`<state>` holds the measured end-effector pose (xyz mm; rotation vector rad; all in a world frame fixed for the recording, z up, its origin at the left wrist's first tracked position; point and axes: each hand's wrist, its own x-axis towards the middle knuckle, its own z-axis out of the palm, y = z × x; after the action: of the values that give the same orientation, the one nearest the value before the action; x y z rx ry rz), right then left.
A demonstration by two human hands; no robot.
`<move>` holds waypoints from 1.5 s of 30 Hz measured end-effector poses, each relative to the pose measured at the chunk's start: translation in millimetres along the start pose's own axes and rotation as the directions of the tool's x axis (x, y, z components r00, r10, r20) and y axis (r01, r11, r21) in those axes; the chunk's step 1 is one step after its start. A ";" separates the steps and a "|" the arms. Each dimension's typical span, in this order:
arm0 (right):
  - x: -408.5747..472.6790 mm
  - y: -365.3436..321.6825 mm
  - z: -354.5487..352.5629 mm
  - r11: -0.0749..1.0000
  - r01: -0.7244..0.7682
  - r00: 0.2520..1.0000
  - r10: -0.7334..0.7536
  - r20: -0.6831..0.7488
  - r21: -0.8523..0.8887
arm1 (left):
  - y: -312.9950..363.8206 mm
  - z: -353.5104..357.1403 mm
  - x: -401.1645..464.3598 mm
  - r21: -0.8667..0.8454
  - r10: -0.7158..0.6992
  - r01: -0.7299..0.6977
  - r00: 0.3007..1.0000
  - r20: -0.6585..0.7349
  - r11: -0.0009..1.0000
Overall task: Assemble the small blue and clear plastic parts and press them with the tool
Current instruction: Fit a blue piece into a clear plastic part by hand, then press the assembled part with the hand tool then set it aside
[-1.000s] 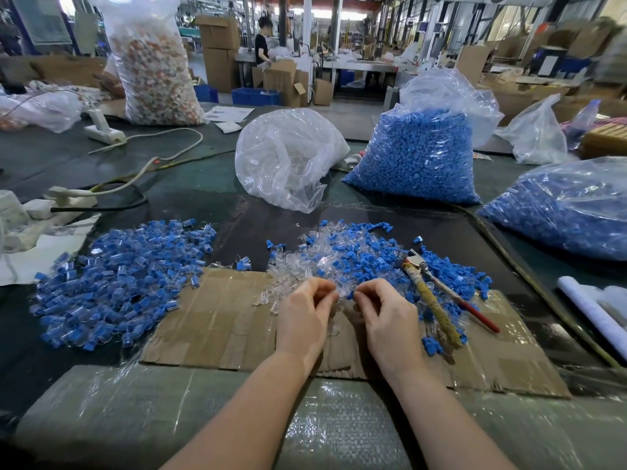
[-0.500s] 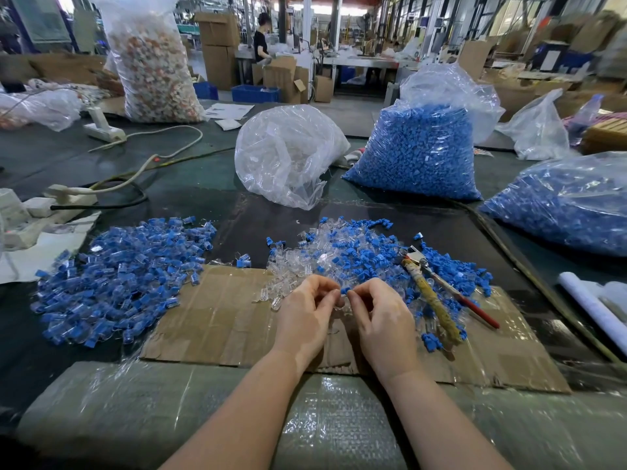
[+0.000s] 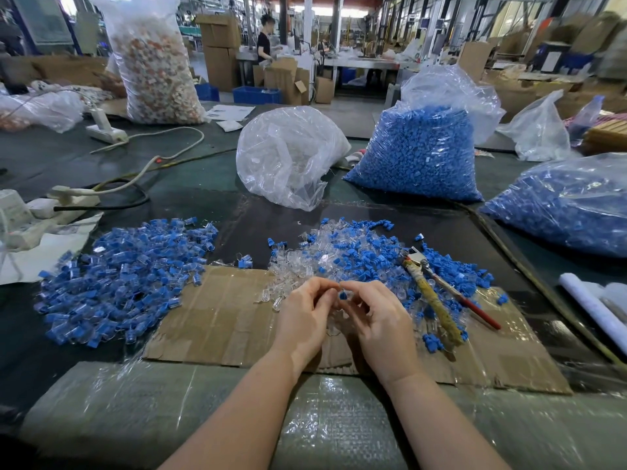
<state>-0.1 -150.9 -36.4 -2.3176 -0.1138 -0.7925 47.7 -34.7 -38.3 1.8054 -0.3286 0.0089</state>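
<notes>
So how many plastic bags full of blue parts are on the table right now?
2. One bag of blue parts stands upright behind the loose pile, right of the clear bag; the second blue bag lies at the far right edge, partly cut off.

One wide-angle view only, from the person's head, facing forward and steeply down over the bench [image 3: 210, 195]. Both forearms enter from the near edge, close below the lens; the factory hall fills the far top.

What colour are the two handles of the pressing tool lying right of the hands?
One yellowish wrapped handle, one red, on the tool; head view.
</notes>
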 end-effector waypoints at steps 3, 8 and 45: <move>0.4 1.0 -0.3 1.000 0.002 1.000 -0.002 0.001 0.012 | 0.8 -0.8 -0.6 0.006 0.003 -0.004 1.000 0.013 1.000; 0.7 1.6 -0.2 1.000 0.004 1.000 -0.004 0.010 0.001 | 2.6 -1.3 -0.9 0.015 -0.003 0.003 1.000 0.015 1.000; 57.7 40.1 -85.8 0.461 -0.552 0.577 0.813 0.081 -0.695 | 30.9 3.3 18.8 -0.336 -0.232 0.209 0.972 -0.030 0.918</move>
<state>14.1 -242.9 23.8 -2.7129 1.0449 0.1640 58.2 -48.7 -6.5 1.4935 -0.0680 -0.1356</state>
